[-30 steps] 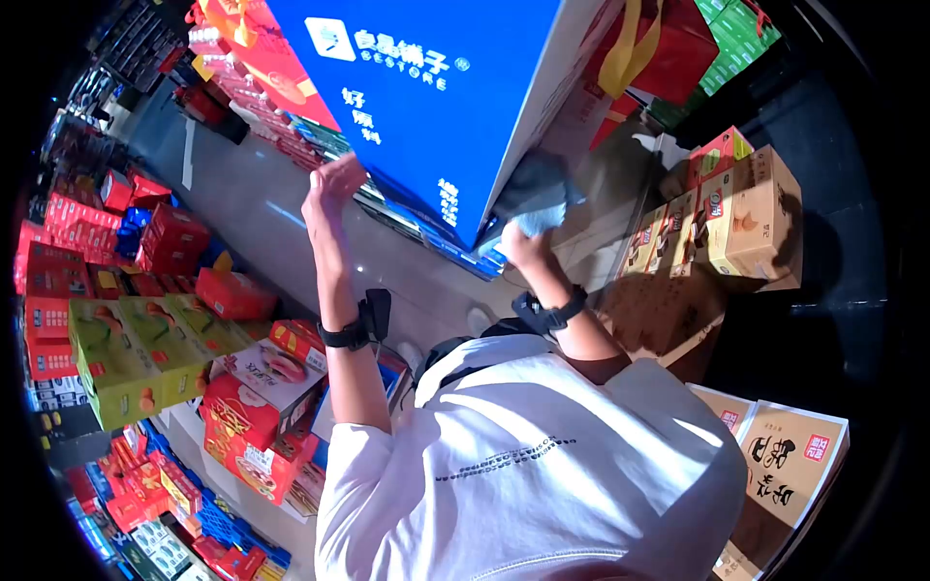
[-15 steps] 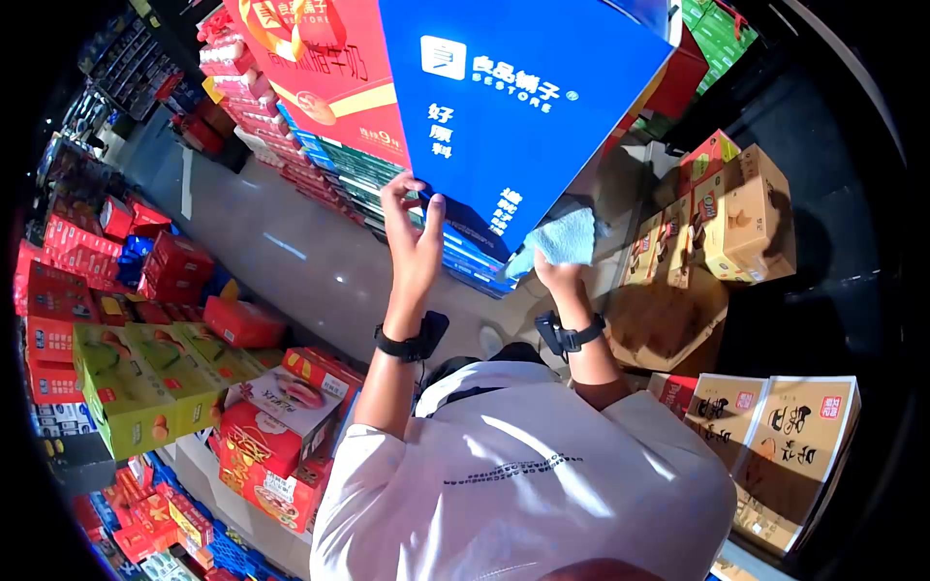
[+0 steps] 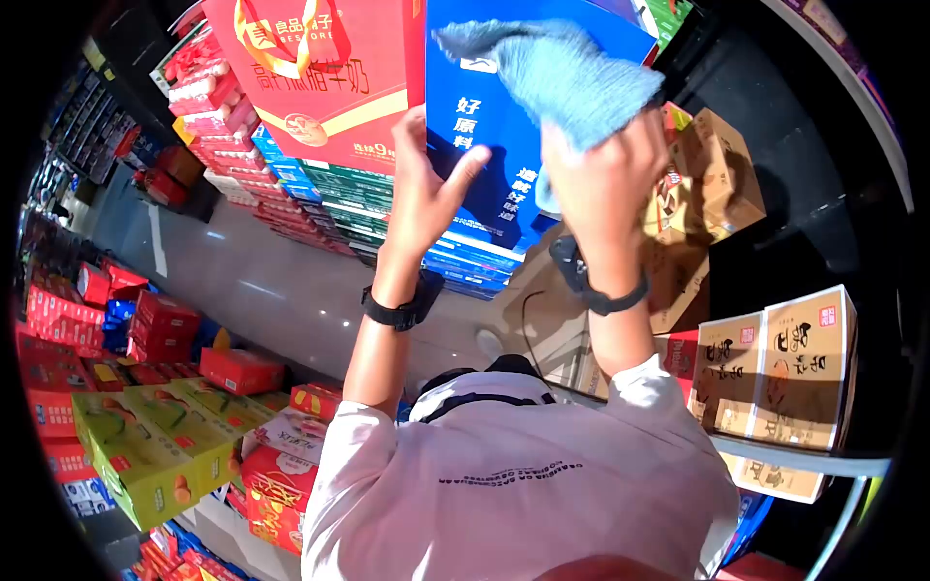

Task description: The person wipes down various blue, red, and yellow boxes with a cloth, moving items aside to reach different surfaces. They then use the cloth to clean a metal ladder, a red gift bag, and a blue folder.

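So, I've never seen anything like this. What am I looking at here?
There's no robot here, only a person's bare left hand and right hand. One camera worn on the head took every picture, looking forward and down, so the white shirt shows too. The right hand holds a light blue cloth in front of a blue panel. The left hand looks empty, near where that meets a red panel with a yellow ribbon. Flat boxes are stacked beneath; brown cartons are at right, green boxes at left.

Both forearms [image 3: 376,366] are extended forward; the left hand [image 3: 423,198] is held with thumb spread, the right hand [image 3: 605,182] curled.
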A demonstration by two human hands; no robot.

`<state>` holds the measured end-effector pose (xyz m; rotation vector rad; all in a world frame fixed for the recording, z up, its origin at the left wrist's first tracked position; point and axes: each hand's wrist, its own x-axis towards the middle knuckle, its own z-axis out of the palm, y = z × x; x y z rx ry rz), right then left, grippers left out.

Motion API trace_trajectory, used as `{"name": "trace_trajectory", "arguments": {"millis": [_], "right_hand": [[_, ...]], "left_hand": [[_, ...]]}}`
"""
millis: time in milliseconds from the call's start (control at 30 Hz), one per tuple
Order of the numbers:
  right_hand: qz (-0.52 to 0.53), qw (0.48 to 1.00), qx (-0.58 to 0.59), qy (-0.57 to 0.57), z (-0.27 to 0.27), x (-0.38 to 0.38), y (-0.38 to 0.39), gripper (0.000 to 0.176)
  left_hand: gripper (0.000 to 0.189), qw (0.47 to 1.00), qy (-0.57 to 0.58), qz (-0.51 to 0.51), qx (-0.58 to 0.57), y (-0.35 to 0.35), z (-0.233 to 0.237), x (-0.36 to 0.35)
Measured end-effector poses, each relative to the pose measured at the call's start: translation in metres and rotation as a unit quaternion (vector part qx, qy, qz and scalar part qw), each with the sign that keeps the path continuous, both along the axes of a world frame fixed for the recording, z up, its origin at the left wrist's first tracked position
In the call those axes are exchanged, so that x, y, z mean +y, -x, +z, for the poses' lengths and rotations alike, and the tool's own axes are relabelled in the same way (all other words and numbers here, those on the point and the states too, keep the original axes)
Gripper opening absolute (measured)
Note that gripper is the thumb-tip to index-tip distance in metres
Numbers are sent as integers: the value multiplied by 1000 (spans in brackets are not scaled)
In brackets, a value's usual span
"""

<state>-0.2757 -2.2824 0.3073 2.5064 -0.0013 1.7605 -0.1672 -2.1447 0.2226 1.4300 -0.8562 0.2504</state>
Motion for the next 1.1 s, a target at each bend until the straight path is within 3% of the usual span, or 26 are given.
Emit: {"name": "trace_trajectory", "arguments": {"millis": [33,100,133,167,233,300,400,433,500,533,567,633,667,700,767,833,867,900,933,967,1000,1100], "right_hand": [[-18,1000,17,11,-4,11,6,20],[8,998,59,-12,-35,23,7,24],[14,992,98,-74,-59,28,6,24],[17,958,211,-195,-79,34,12,22],[-25,926,296,-235,-109,44,12,21],[19,937,255,-237,-108,45,11,21],[89,947,187,-244,-72,37,18,19],[123,943,155,-266,-59,32,18,18],[88,954,143,-249,-31,38,16,13],[53,928,162,-332,-40,38,13,9],[54,926,169,-333,-49,39,11,9],[165,934,171,-268,-68,39,2,9],[170,945,194,-201,-85,37,2,12],[138,936,257,-198,-104,35,6,14],[216,860,342,-312,-142,27,8,14],[220,846,333,-354,-155,36,11,12],[221,835,315,-393,-161,38,12,11],[234,820,360,-379,-182,21,18,17],[287,760,301,-500,-194,11,25,25],[330,680,237,-611,-201,6,35,33],[339,653,195,-649,-194,-8,41,35],[360,669,140,-635,-135,-51,48,44]], "left_hand": [[78,999,-29,2,-19,-2,-8,2],[86,991,-92,29,-97,-6,-16,7],[91,986,-125,35,-108,-9,-22,10],[92,975,-124,38,-182,-13,-23,13],[94,974,-170,31,-144,-21,-38,17],[90,971,-211,21,-111,-21,-49,26],[86,936,-309,67,-153,-15,-46,38],[80,931,-303,59,-194,-19,-44,42],[71,944,-248,45,-213,-14,-16,55],[63,958,-209,39,-191,-9,-3,60],[58,969,-195,29,-149,-2,9,65],[54,977,-177,-41,-112,7,17,76],[52,969,-213,-120,-44,12,21,83],[51,958,-221,-178,-45,10,11,83],[54,930,-314,-188,-29,10,-15,81],[62,930,-274,-244,30,7,-43,70],[64,939,-197,-281,1,5,-56,62],[67,934,-180,-307,16,10,-43,62],[64,903,-146,-393,100,17,-23,62],[57,900,-119,-416,57,22,-11,59],[52,914,-148,-375,-40,24,11,60],[44,929,-56,-346,-120,20,31,45]]}}
